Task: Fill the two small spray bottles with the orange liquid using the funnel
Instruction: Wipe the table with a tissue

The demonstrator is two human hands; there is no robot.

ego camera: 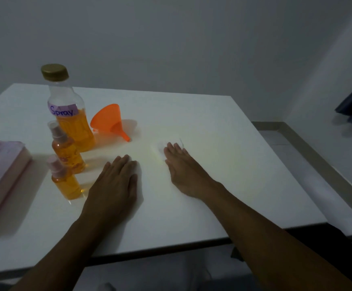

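The nearer small clear plastic spray bottle [66,183] and the farther spray bottle [69,153] stood capped, orange-filled, at the left; the orange plastic funnel [108,120] lay tipped beyond. Left hand [116,181] and right hand [183,171] rested flat, empty. Filling looked done, and any withdrawal should steer clear of both.

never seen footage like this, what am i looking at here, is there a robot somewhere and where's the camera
There is no robot here. A person works with bare hands, and the single picture comes from a camera worn on their head, looking down at a white table. The left hand and right hand lie flat on it, holding nothing. To the left stands a big bottle, capped, labelled Spray and part full of orange liquid. In front of it are the farther spray bottle and the nearer spray bottle, both holding orange liquid. An orange funnel lies on its side beside the big bottle. A pink flat object sits at the left edge.
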